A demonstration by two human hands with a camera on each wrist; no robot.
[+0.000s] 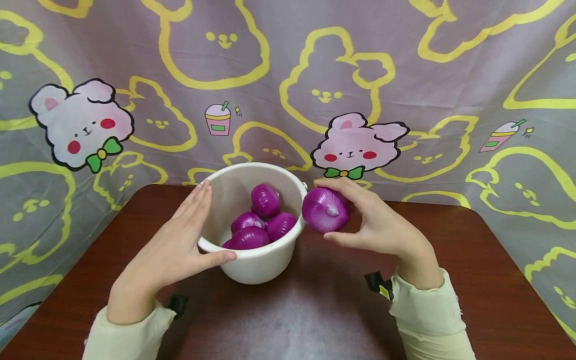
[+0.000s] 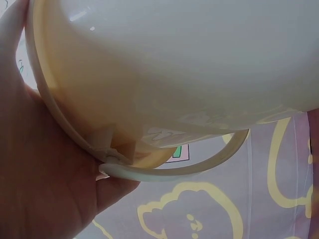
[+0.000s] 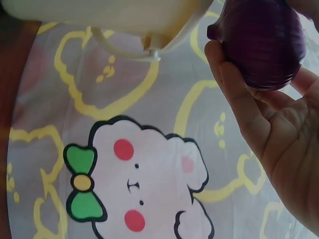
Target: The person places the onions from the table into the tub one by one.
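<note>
A white bucket [image 1: 256, 267] stands on the table with several purple onions [image 1: 265, 200] inside it. My left hand [image 1: 168, 245] holds the bucket at its left side, thumb over the front of the rim and fingers along the far left. Beside the right rim, my right hand [image 1: 378, 220] grips another purple onion [image 1: 325, 210] between thumb and fingers. The right wrist view shows this onion [image 3: 264, 45] resting against the fingers. In the left wrist view the bucket's wall [image 2: 189, 64] fills much of the picture, and its handle [image 2: 184, 172] hangs below.
The dark brown table [image 1: 333, 310] reaches out on both sides of the bucket. Behind it hangs a grey cloth [image 1: 274, 65] printed with yellow outlines and cartoon rabbits. A small black item [image 1: 378, 285] sits by the right sleeve.
</note>
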